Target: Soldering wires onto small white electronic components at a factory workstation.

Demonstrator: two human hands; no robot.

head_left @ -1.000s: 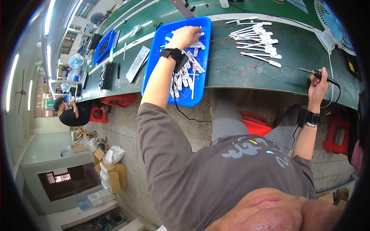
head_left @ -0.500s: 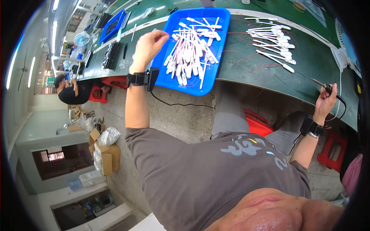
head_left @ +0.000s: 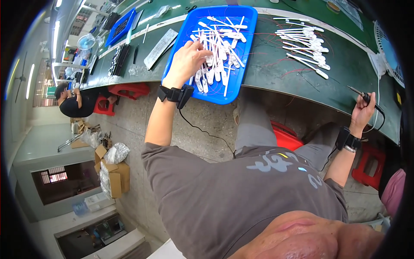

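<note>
Curling over a smooth, round-cornered blue plastic tray [head_left: 235, 87], the left hand [head_left: 189, 61] has its thumb and fingers bent above the pile; whether their tips pinch anything I cannot tell. Beneath and beside them lie the glossy white pieces [head_left: 221, 51], flat and paddle-shaped with slender stems, heaped crosswise in the tray and threaded with fine red wires. A black strap [head_left: 169, 93] bearing a boxy module circles the wrist. Left of the tray, a dull grey rectangular slab [head_left: 160, 48] rests on the sleek green benchtop [head_left: 265, 73]. To the tray's right, more white pieces form a fanned row [head_left: 314, 42], loose hair-thin wires trailing around it. Well apart, the right hand [head_left: 363, 113] is closed around the dark handle of a soldering iron [head_left: 365, 97], its slim metal tip pointing up and left.
</note>
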